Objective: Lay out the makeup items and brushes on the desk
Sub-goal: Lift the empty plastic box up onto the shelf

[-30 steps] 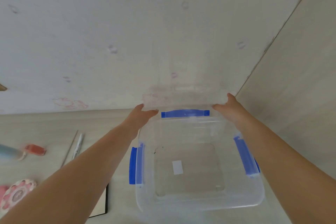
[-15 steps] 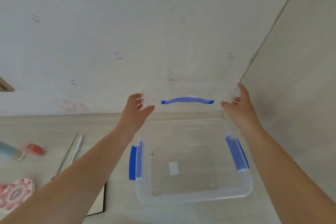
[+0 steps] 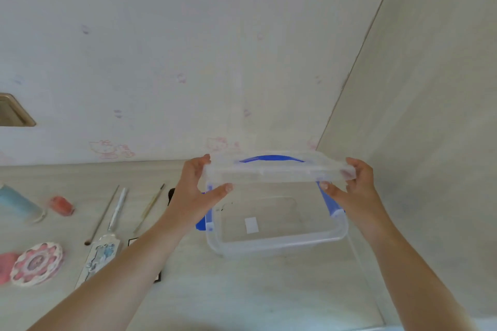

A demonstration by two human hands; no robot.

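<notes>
- Brushes (image 3: 115,212) and round pink palette (image 3: 37,263) lie on desk (image 3: 242,290), left of clear box (image 3: 277,226).
- Lid (image 3: 277,169) held above box: left hand (image 3: 197,191) grips one end, right hand (image 3: 349,188) the other.

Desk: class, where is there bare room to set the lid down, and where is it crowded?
Bare desk lies in front of the clear box, between the forearms. Crowded: left, around the brushes, flower palette and blue tube.
</notes>
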